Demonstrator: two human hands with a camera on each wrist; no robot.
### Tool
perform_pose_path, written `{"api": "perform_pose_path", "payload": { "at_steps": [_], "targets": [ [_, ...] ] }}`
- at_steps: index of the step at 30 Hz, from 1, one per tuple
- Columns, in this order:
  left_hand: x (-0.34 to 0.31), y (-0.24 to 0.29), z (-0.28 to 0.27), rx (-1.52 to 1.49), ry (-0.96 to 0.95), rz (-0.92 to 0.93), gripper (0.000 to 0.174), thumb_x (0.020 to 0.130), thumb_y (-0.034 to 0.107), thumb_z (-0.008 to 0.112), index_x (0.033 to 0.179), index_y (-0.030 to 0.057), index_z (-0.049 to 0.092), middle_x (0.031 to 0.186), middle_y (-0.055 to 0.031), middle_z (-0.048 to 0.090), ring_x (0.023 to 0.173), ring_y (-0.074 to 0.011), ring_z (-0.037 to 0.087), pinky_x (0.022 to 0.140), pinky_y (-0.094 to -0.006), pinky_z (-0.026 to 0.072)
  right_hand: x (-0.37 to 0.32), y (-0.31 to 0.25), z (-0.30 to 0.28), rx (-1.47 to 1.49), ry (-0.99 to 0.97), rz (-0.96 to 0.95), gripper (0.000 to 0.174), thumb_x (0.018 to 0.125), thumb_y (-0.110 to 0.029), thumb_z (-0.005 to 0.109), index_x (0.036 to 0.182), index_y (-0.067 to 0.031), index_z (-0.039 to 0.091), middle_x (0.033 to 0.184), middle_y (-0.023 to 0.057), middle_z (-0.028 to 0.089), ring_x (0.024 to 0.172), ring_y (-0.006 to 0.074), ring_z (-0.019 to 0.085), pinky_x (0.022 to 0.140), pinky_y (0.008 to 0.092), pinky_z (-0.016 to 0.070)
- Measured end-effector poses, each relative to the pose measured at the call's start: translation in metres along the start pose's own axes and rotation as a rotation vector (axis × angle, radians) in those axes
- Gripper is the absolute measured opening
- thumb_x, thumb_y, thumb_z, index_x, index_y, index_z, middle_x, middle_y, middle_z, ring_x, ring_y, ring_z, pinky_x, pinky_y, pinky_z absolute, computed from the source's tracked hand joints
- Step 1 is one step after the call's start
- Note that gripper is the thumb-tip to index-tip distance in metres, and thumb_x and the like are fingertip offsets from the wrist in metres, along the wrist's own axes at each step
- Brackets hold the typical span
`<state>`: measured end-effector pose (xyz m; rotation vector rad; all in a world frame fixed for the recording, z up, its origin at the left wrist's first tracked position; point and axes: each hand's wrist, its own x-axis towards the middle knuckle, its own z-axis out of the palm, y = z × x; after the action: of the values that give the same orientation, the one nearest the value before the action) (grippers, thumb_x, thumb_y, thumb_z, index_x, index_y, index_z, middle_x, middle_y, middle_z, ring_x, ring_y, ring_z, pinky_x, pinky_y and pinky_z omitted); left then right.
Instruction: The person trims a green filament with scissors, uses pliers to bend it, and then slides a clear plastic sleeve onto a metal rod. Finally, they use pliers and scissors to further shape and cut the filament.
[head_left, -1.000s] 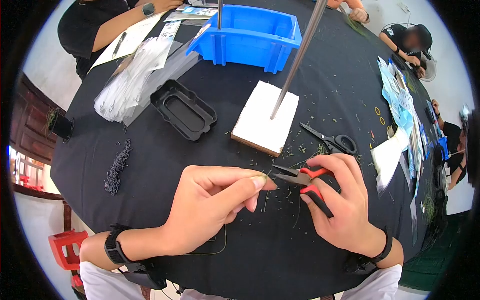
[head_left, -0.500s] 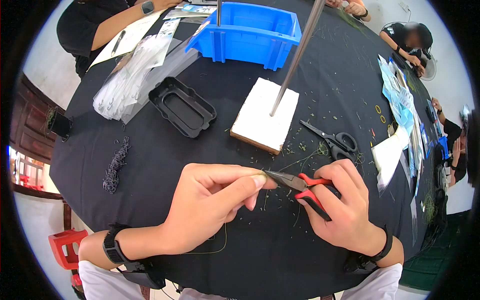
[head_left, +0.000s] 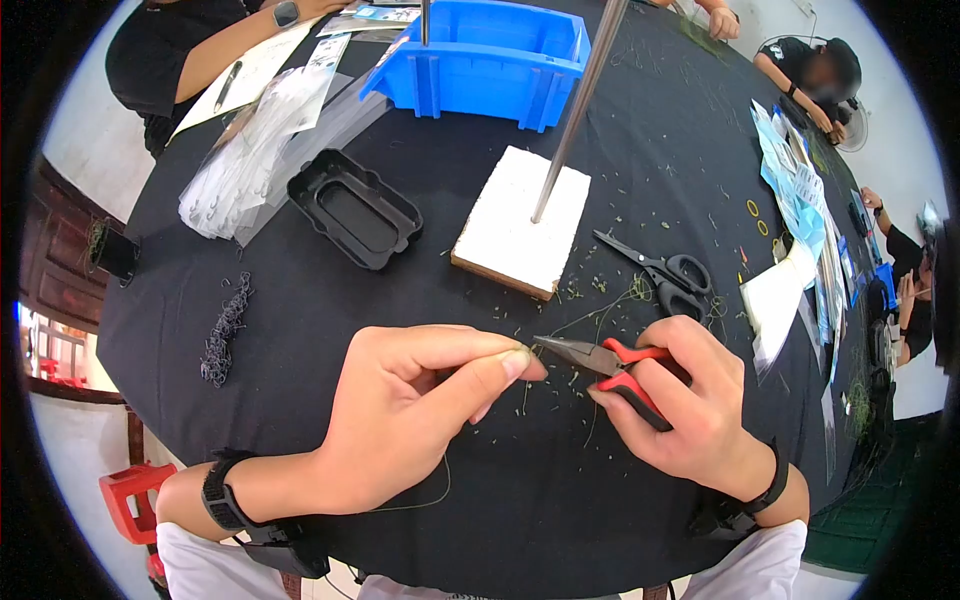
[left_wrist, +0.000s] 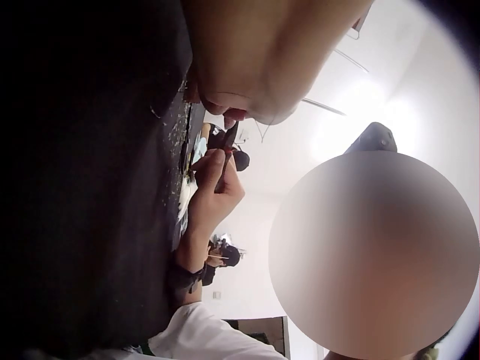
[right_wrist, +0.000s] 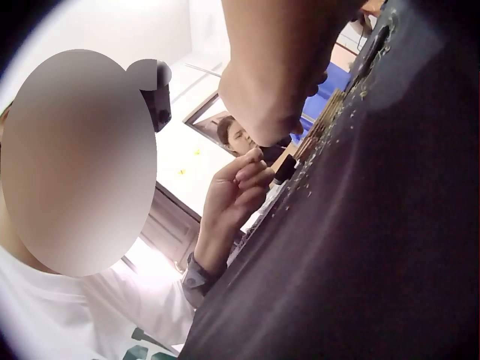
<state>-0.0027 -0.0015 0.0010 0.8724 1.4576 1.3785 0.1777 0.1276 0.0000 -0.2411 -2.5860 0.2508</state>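
My left hand [head_left: 415,410] pinches a thin greenish line [head_left: 447,478] between thumb and forefinger; a loose length of it hangs below the palm. Whatever else sits in that pinch is hidden by the fingertips. My right hand [head_left: 695,405] grips needle-nose pliers [head_left: 578,354] with red and black handles. Their jaws are together, pointing left, with the tips right by the left fingertips. A strand of line runs from there toward the scissors [head_left: 662,270]. In the left wrist view the right hand [left_wrist: 214,199] shows with the pliers; in the right wrist view the left hand [right_wrist: 231,195] appears pinching.
A white block [head_left: 520,215] bears an upright metal rod [head_left: 568,145]. Farther left are a black tray [head_left: 405,245], a clump of small dark hooks [head_left: 225,335] and clear plastic packets [head_left: 235,175]. Behind stands a blue bin [head_left: 480,85]. Line scraps litter the black cloth; other people sit around.
The pliers' jaws were apart one second ago, then closed at the left fingertips. They remain closed, with the tips a little back from the fingertips. The left hand keeps its pinch.
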Motion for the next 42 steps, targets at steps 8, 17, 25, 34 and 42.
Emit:
{"api": "perform_pose_path", "payload": {
  "at_steps": [8,17,25,34,42],
  "targets": [
    [0.003,0.006,-0.003,-0.179,-0.026,-0.216,0.021,0.089,0.014,0.058,0.093,-0.0044,0.066,0.059,0.0010,0.048,0.045,-0.0011,0.035,0.037,-0.0177,0.0230,0.001,0.006,0.001,-0.011,0.021,0.005,0.029,0.055,-0.014,0.080,0.066,-0.0022,0.056,0.078,0.0097,0.052,0.059,0.0212,0.051,0.047,0.0297,0.0407],
    [0.007,0.001,-0.006,-0.300,-0.049,-0.268,0.016,0.087,0.011,0.061,0.093,-0.0035,0.064,0.063,0.0004,0.049,0.050,-0.0019,0.038,0.036,-0.0173,0.0262,0.002,0.005,0.000,-0.146,0.057,-0.051,0.029,0.054,-0.021,0.081,0.066,-0.0070,0.058,0.085,0.0056,0.054,0.062,0.0186,0.049,0.047,0.0288,0.0390],
    [0.007,-0.001,-0.006,-0.320,-0.023,-0.265,0.012,0.086,0.009,0.062,0.090,-0.0025,0.064,0.062,0.0014,0.049,0.050,-0.0018,0.039,0.038,-0.0171,0.0283,0.003,0.001,0.000,0.048,0.021,0.046,0.025,0.056,-0.005,0.079,0.072,0.0012,0.061,0.088,0.0113,0.056,0.069,0.0243,0.054,0.058,0.0306,0.0439],
    [0.006,-0.001,-0.005,-0.284,0.053,-0.149,0.011,0.086,0.008,0.062,0.090,-0.0016,0.065,0.064,-0.0002,0.053,0.049,-0.0015,0.042,0.038,-0.0165,0.0278,0.003,-0.007,-0.002,0.253,-0.097,0.195,0.020,0.069,0.001,0.071,0.086,0.0025,0.062,0.095,0.0133,0.054,0.083,0.0270,0.054,0.070,0.0334,0.0472],
    [0.002,0.001,-0.003,-0.142,0.061,-0.045,0.012,0.084,0.007,0.064,0.091,-0.0027,0.067,0.070,-0.0015,0.059,0.059,-0.0025,0.048,0.050,-0.0170,0.0353,0.000,-0.011,0.002,0.347,-0.113,0.197,0.019,0.070,-0.001,0.072,0.086,0.0017,0.063,0.092,0.0121,0.055,0.078,0.0243,0.055,0.065,0.0314,0.0478]
  ]
}}
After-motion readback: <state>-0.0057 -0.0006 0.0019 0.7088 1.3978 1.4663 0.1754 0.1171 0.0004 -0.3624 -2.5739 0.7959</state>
